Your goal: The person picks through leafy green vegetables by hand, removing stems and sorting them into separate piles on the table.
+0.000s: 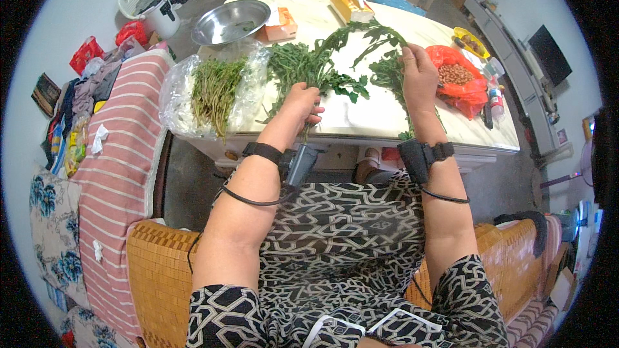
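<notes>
My left hand is closed around the stems of a bunch of dark green leafy vegetables at the near side of the table. Raised a little at the right, my right hand pinches a leafy sprig, whose leaves arch to the left. Beneath and beside that hand lies another heap of greens, partly hidden by the wrist. Left of the bunch, thin-stemmed greens rest on an opened clear plastic bag.
The marble-patterned table bears a steel basin, an orange box, a tissue pack, a red plastic bag of peanut-like kernels, a bottle and a yellow dish. A striped covered seat stands at left.
</notes>
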Demonstrator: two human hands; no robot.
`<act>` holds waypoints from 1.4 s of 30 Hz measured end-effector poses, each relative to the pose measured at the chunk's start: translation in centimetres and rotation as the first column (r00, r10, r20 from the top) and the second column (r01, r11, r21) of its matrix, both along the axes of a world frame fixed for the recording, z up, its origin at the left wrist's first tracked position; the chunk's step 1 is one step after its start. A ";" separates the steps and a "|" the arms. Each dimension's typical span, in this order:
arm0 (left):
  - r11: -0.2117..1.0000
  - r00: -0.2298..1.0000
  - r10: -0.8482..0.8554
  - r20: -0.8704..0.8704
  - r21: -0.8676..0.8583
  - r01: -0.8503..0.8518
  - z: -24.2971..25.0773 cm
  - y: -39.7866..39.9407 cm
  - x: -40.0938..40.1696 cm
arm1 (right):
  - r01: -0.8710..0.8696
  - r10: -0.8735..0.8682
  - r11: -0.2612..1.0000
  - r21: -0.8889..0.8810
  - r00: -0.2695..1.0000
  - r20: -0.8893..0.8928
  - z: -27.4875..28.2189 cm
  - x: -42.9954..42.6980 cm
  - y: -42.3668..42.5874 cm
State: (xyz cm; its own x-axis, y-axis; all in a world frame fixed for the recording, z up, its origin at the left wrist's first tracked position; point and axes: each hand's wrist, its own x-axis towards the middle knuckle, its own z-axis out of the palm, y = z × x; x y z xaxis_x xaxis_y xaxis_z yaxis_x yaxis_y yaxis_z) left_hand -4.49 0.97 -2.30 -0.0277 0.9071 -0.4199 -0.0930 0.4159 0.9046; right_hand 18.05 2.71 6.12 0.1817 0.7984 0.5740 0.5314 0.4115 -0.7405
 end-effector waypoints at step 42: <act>0.999 0.994 -0.024 -0.105 0.021 0.026 1.3 -0.5 1.0 | 0.383 -0.137 0.813 -0.438 0.857 0.497 -4.0 11.8 0.1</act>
State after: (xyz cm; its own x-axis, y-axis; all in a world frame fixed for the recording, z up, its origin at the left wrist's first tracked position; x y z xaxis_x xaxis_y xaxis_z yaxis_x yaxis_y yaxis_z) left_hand -3.53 0.45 -1.04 -0.0476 0.9172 -0.3955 0.0125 0.3965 0.9180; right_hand 29.89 2.79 2.13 0.2644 0.9492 0.1705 0.8680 -0.1572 -0.4711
